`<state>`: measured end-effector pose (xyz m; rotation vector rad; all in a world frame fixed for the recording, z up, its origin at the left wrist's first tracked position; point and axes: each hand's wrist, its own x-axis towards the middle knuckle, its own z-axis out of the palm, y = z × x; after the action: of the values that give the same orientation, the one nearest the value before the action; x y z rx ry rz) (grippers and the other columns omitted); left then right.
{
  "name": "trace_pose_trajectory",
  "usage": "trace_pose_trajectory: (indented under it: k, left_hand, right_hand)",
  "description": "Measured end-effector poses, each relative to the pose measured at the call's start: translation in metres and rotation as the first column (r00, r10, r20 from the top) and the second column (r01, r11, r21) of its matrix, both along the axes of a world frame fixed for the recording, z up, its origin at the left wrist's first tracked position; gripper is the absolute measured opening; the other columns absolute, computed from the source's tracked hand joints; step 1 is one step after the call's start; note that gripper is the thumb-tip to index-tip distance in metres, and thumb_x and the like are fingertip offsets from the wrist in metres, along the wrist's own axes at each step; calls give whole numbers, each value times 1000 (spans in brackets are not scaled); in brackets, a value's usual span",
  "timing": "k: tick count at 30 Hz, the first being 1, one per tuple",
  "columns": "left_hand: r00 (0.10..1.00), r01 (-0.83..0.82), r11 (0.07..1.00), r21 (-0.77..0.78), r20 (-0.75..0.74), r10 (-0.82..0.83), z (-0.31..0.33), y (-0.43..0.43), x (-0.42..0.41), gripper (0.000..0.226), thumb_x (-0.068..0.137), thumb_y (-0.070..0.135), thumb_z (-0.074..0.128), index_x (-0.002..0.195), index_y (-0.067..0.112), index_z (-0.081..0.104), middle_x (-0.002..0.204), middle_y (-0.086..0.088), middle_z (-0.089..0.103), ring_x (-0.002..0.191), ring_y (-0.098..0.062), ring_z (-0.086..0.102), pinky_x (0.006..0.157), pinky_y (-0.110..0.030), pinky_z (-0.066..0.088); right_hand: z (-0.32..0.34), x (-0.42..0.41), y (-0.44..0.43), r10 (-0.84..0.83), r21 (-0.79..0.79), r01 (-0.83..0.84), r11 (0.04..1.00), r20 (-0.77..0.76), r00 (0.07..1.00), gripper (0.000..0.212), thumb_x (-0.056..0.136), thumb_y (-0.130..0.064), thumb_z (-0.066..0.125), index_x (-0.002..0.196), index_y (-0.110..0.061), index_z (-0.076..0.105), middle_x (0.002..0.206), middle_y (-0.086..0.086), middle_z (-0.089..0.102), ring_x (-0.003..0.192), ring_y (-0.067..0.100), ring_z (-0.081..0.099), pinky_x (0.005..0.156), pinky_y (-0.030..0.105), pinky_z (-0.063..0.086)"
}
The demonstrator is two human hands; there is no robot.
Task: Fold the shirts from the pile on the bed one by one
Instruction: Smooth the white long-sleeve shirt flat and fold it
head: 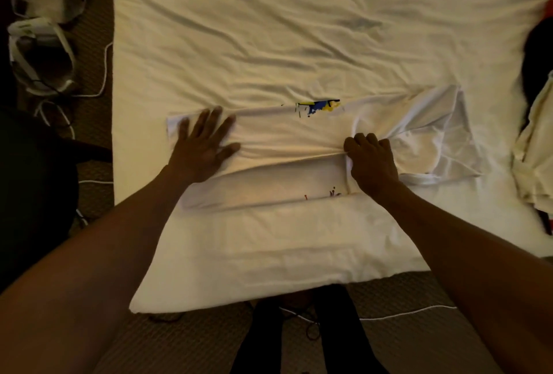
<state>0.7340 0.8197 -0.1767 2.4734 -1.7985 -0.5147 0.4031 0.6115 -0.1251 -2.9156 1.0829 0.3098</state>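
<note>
The pile of clothes [535,134] at the bed's [269,29] right edge is cut off by the frame. The shirt's [293,137] print [318,106] is mostly folded under; its design cannot be told. The right hand's [371,161] fingertips are buried in fabric. Items on the floor [98,53] beyond the left edge are blurred.

No legible text, brand, number or sign appears anywhere in the head view. The white shirt [287,134] on the bed [269,29] bears a blue, yellow and black print [318,106] at its far folded edge (mostly tucked under the fold), and small red and dark marks [330,194] on its near layer; these may include lettering, but the blur and fold leave nothing readable.
</note>
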Motion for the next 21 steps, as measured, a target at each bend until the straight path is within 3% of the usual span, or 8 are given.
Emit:
trace_pose_trajectory:
  k: [3, 5, 9, 12, 15, 21]
  left_hand:
    - [994, -67, 995, 72, -84, 73, 6, -8, -3, 78, 89, 77, 18, 158, 43, 0, 168, 5, -5, 154, -20, -1, 118, -60, 5]
    - [981, -124, 990, 66, -139, 132, 14, -14, -12, 86, 84, 77, 24, 159, 38, 6, 168, 1, -1, 154, -23, 1, 118, -60, 4]
    - [989, -118, 975, -189, -114, 98, 30, -34, -54, 77, 84, 52, 49, 151, 16, 38, 160, -15, 29, 148, -34, 27, 114, -61, 24]
    - [987, -79, 965, -252, -155, 41, 40, -71, -90, 63, 88, 39, 48, 146, 13, 44, 155, -17, 36, 143, -36, 34, 110, -57, 34]
    - [981, -81, 961, -265, -191, 30, 44, -117, -123, 56, 94, 35, 43, 144, 10, 46, 153, -19, 38, 142, -36, 37, 110, -53, 36]
    - [976, 24, 994, -110, -213, -47, 29, -191, -177, 63, 98, 46, 28, 150, 13, 43, 158, -20, 32, 143, -41, 35, 109, -55, 35]
  right_hand:
    - [1, -6, 3, 15, 115, -16, 993, 10, 1000, 23, 81, -1, 61, 101, -10, 60, 100, 13, 60, 96, 36, 55, 78, 44, 41]
    - [5, -6, 5, -26, 168, 15, 986, 66, 997, 28, 83, -5, 60, 110, -11, 61, 110, 12, 60, 102, 35, 55, 82, 44, 42]
    - [15, -15, -1, -220, 195, 178, 964, 219, 950, 26, 83, -9, 59, 109, -11, 61, 108, 10, 60, 95, 33, 58, 76, 41, 44]
    - [18, -34, -24, -390, 192, 352, 916, 222, 894, 19, 88, -12, 57, 107, -9, 57, 103, 11, 60, 93, 35, 59, 75, 43, 45]
    - [17, -59, -55, -599, 228, 561, 796, 162, 784, 28, 92, -23, 57, 115, -7, 53, 114, 15, 56, 106, 36, 54, 84, 46, 44]
    - [12, -107, -110, -848, 222, 826, 518, 10, 529, 73, 90, -44, 65, 138, 1, 33, 135, 23, 44, 125, 41, 44, 98, 50, 39]
